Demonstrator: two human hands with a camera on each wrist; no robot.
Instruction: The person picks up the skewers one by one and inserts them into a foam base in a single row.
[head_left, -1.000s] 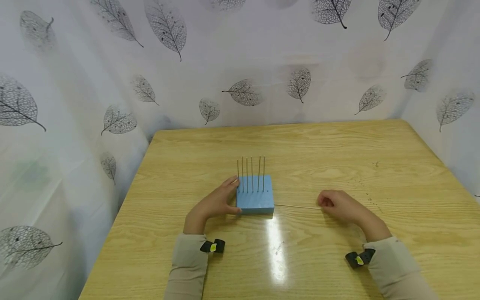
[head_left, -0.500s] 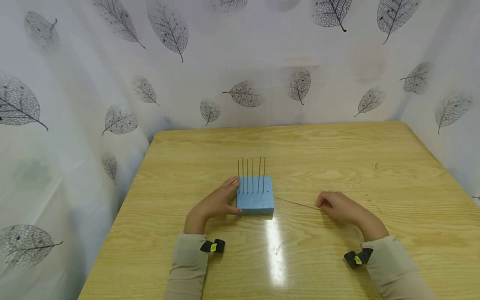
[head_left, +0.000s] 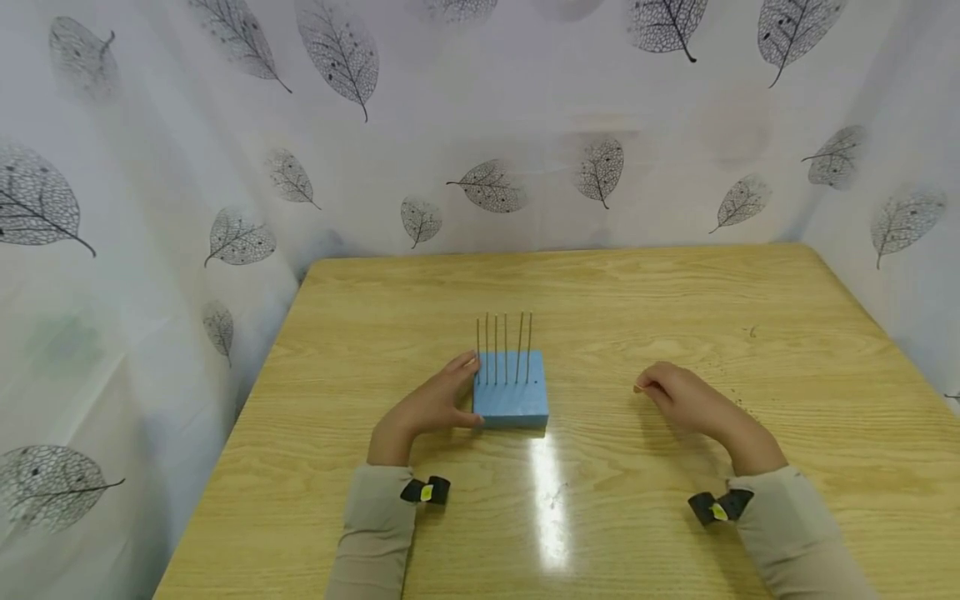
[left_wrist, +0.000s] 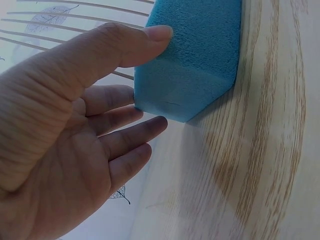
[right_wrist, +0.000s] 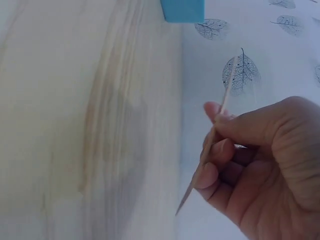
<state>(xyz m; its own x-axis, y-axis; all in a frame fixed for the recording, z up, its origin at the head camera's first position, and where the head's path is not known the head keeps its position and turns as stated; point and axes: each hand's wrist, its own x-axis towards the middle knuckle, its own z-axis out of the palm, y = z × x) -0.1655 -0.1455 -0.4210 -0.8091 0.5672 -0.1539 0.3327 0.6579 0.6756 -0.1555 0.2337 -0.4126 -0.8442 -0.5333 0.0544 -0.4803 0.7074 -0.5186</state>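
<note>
A blue foam block [head_left: 512, 402] lies on the table with several thin wooden sticks [head_left: 506, 350] standing upright in its top. A small dark hole shows near the right end of their row. My left hand [head_left: 427, 408] holds the block by its left end, the thumb [left_wrist: 155, 37] on the front face and fingers toward the back. To the right of the block, my right hand [head_left: 688, 404] is above the table, apart from the block. In the right wrist view it pinches a slim wooden stick [right_wrist: 230, 82], tilted. That stick barely shows in the head view.
The wood-grain table [head_left: 637, 500] runs back to a pale curtain [head_left: 540, 100] printed with leaves. Small dark specks [head_left: 738, 392] mark the tabletop near the right hand. A black wrist strap is on each sleeve.
The right hand has risen slightly. Its stick, which pointed left toward the block, has turned and nearly vanished from the head view. The left hand and block stay put.
</note>
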